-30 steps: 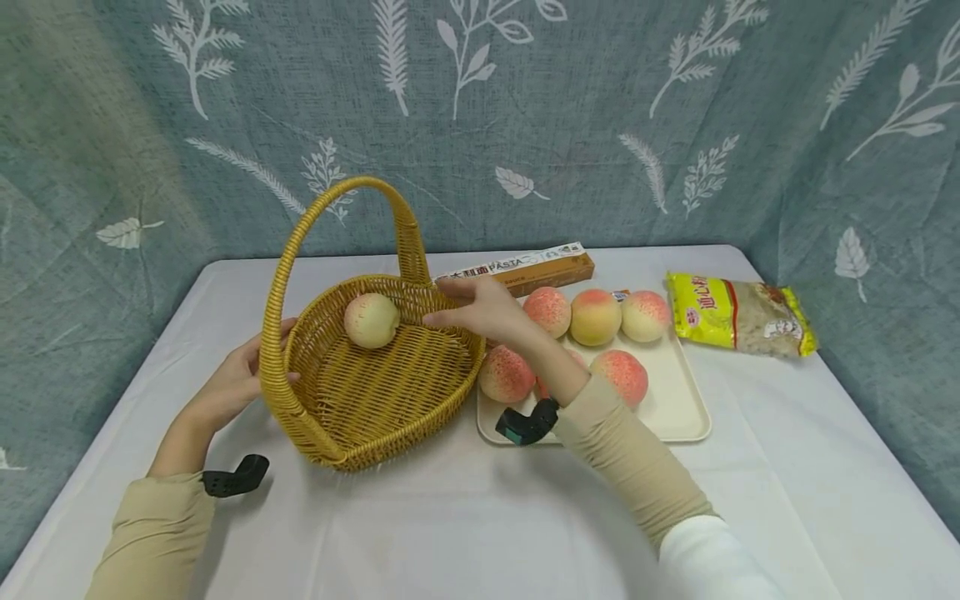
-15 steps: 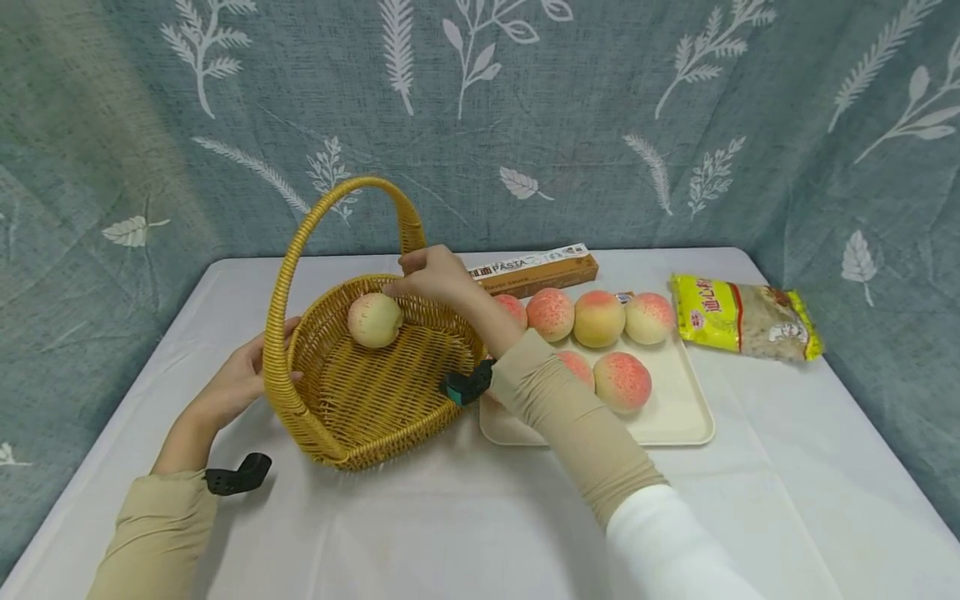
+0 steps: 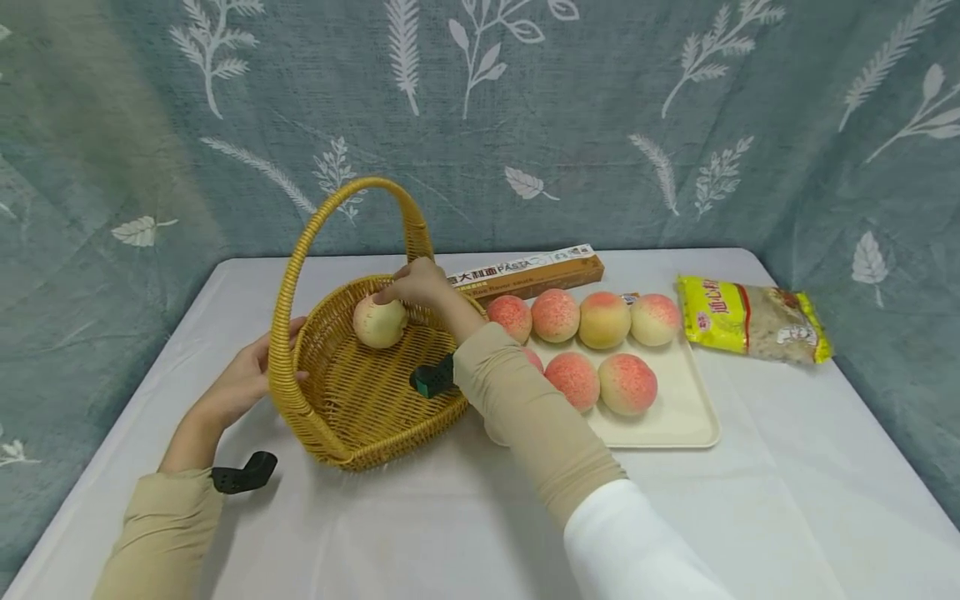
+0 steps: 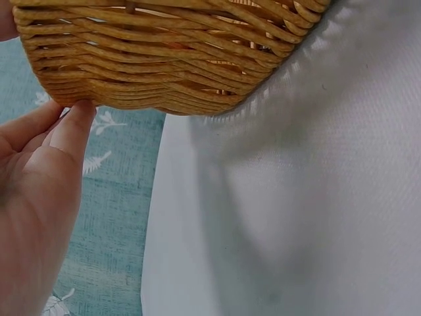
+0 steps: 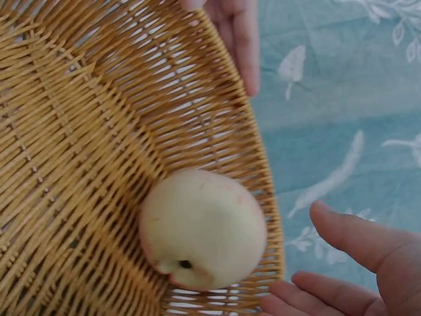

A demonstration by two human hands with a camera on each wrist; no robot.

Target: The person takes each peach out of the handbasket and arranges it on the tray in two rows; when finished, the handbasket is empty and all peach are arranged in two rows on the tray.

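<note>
A brown wicker basket [image 3: 375, 450] with a tall arched handle stands on the left of the table. My left hand [image 3: 243, 379] grips its left rim; in the left wrist view the thumb and a finger [image 4: 74, 131] pinch the woven edge. Inside the basket, against its far left wall, lies one pale peach [image 3: 377, 323], which shows a small dark hole in the right wrist view. My right hand [image 3: 422, 283] reaches over the basket's back rim beside this peach. The right wrist view shows its thumb [image 5: 355, 237] spread from the fingers, with nothing held.
Right of the basket, a cream tray [image 3: 686, 417] carries several red and yellow peaches [image 3: 603, 320], partly hidden by my right sleeve. Behind it lies a pasta box [image 3: 525, 273]. A yellow bag of dry food [image 3: 750, 319] lies at the far right. A patterned cloth [image 3: 480, 167] hangs behind.
My right hand has moved left from above the basket's right side to beside the peach in it. The left hand keeps its hold on the basket. The view has shifted slightly.
</note>
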